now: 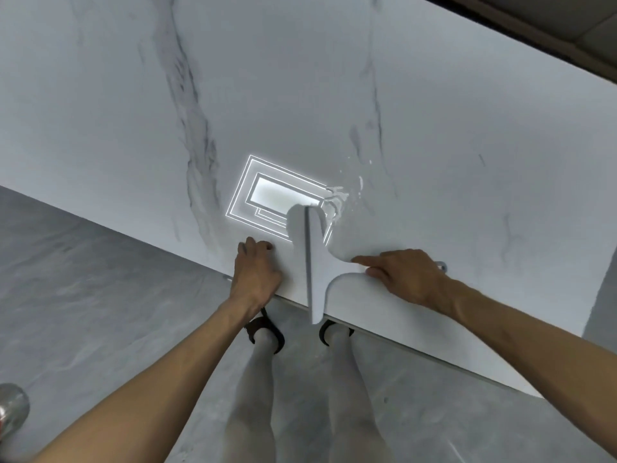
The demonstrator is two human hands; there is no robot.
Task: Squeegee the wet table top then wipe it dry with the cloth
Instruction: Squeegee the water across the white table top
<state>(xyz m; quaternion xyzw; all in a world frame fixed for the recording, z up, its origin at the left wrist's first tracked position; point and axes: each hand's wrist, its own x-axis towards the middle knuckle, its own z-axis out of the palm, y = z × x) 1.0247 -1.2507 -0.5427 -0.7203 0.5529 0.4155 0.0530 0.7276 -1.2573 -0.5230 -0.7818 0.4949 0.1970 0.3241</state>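
The white marble table top (434, 145) fills the upper part of the view. A small puddle of water (339, 195) lies on it near the front edge. My right hand (404, 275) grips the handle of a white squeegee (312, 262), index finger stretched along the handle. The squeegee's blade runs from the puddle's near side back over the table's front edge. My left hand (257, 272) rests on the table just left of the blade, fingers bent, fingertips on the surface, holding nothing. No cloth is in view.
A bright reflection of a ceiling light (267, 192) sits on the table beside the puddle. Grey floor (83, 279) lies below the table's front edge, where my legs and feet stand. A shiny metal object (11, 409) shows at the lower left.
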